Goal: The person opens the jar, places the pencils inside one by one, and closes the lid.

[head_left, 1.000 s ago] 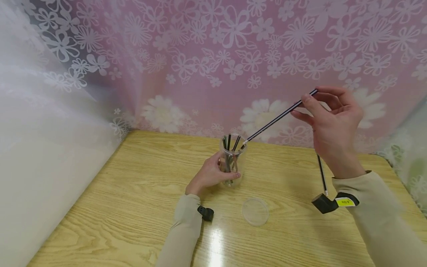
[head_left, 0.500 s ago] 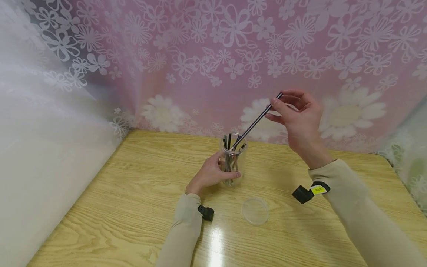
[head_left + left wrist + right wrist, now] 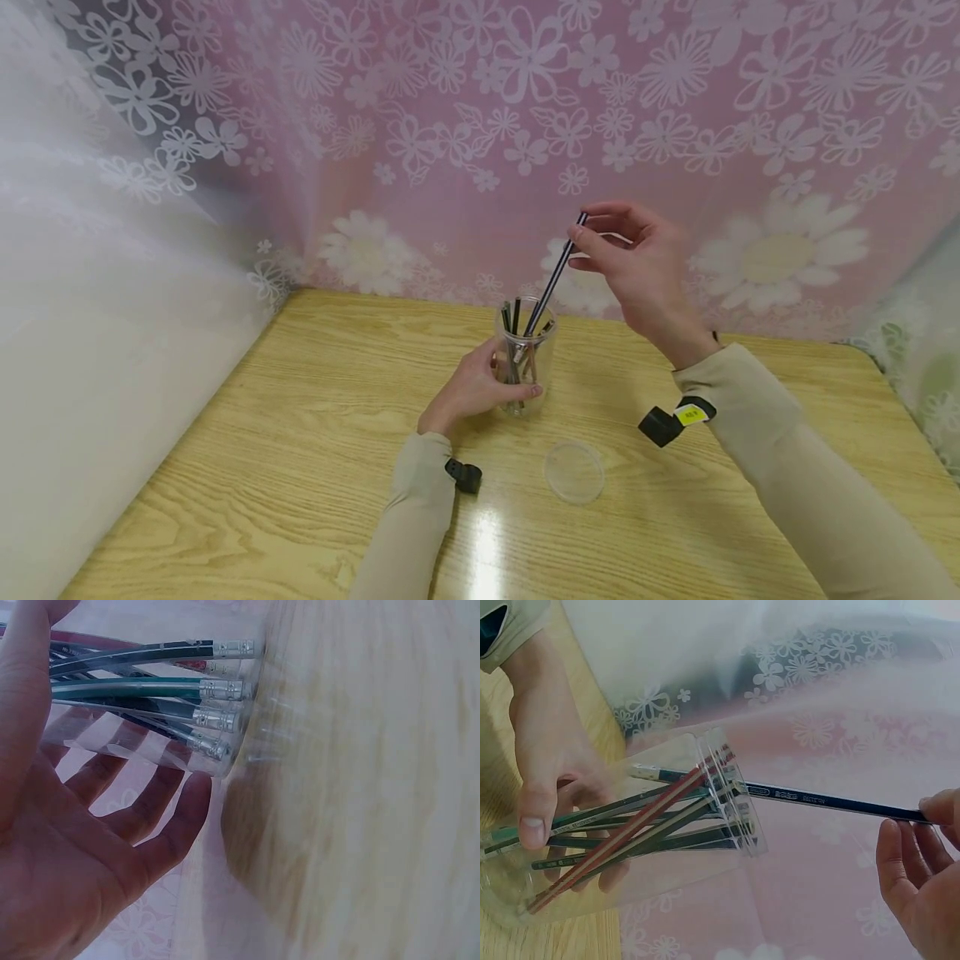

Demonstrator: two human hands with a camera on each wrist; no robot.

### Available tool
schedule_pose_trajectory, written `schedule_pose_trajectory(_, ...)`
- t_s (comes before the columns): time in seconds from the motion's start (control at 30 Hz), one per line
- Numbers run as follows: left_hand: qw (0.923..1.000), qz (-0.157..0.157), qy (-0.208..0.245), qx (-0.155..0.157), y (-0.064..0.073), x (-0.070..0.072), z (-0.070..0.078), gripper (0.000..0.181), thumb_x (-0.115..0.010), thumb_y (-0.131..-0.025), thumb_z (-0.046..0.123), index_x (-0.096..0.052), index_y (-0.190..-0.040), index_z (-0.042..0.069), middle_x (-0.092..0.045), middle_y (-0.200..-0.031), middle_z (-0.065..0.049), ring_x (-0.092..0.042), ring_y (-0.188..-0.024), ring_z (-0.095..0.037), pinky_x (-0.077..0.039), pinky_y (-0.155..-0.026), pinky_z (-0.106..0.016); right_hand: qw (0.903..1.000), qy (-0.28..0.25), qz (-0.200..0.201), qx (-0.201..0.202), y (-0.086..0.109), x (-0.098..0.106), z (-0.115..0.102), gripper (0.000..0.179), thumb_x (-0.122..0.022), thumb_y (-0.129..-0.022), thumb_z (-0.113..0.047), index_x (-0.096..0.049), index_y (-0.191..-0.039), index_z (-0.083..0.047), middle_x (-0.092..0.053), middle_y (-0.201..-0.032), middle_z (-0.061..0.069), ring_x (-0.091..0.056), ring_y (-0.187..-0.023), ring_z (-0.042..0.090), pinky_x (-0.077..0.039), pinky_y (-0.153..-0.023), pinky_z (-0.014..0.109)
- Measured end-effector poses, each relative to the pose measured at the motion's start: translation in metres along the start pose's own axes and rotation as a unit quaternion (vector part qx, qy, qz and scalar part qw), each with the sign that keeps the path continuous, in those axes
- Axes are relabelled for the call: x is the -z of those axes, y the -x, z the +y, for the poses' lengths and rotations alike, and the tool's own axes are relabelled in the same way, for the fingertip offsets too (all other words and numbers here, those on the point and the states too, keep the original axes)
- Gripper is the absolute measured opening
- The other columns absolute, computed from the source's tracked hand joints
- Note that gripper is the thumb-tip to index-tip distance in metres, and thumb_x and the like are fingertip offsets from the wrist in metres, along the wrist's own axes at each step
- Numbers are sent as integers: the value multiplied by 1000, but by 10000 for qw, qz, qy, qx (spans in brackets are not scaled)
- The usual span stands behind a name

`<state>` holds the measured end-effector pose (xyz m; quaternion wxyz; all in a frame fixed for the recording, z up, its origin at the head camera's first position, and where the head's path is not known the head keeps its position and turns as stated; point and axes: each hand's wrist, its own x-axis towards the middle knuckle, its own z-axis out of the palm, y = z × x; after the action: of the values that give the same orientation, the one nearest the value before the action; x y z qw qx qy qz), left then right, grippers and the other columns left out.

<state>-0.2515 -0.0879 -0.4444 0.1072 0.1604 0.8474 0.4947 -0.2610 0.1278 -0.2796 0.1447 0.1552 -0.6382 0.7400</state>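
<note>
In the head view my left hand (image 3: 474,387) grips a clear plastic jar (image 3: 547,371) standing on the table, thumb across its near side. Several pencils (image 3: 150,688) lean inside it, dark, green and red, and the left wrist view shows metal ferrules at the jar's bottom. Above and to the right, my right hand (image 3: 643,271) pinches a dark striped pencil (image 3: 555,277) near its upper end. That pencil slants down through the jar's mouth. In the right wrist view its ferrule end (image 3: 646,772) is inside the jar wall, while the fingers hold the opposite end.
A clear round lid (image 3: 573,472) lies flat on the wood-grain table (image 3: 300,467), in front of the jar. Flowered pink sheeting (image 3: 450,167) hangs behind the table, with a whitish sheet (image 3: 112,333) at the left. A dark tip (image 3: 715,336) shows behind the right wrist.
My right hand has moved left, bringing the pencil from the jar's rim down into its mouth and tilting it steeper. My left hand and the jar have stayed in place.
</note>
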Motion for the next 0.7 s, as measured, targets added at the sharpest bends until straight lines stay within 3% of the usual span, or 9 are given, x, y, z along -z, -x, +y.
schedule_pose_trajectory(0.13,10000,9,27,31,0,0,0,74,-85,-81,50,-49,-144,37,-70,-113,1,-68,-98,-16,-56,-87,-42,9974,613,-340,135,1,-7,1,21,-76,-91,-3,-74,-112,-7,-70,-94,0,-74,-83,11,-62,-73,26)
schedule_pose_trajectory(0.23,10000,42,6,41,-1,0,0,78,-85,-81,51,-46,-147,40,-71,-116,1,-68,-104,-15,-56,-91,-44,9904,1173,-628,363,2,-11,2,22,-75,-92,-5,-74,-114,-4,-70,-94,-2,-74,-83,8,-61,-74,25)
schedule_pose_trajectory(0.47,10000,40,30,3,-2,-1,-1,77,-85,-81,50,-47,-147,39,-72,-115,0,-69,-104,-15,-55,-93,-45,9589,2349,-1320,889,10,-14,8,24,-74,-95,-10,-74,-118,-5,-75,-102,12,-71,-82,5,-58,-77,18)
schedule_pose_trajectory(0.7,9999,6,83,-76,-2,-1,-2,78,-84,-82,50,-44,-148,43,-72,-118,-1,-69,-104,-15,-55,-92,-45,9315,2835,-1841,1347,19,-11,16,19,-76,-93,-8,-76,-112,-7,-77,-100,7,-71,-83,8,-56,-74,18)
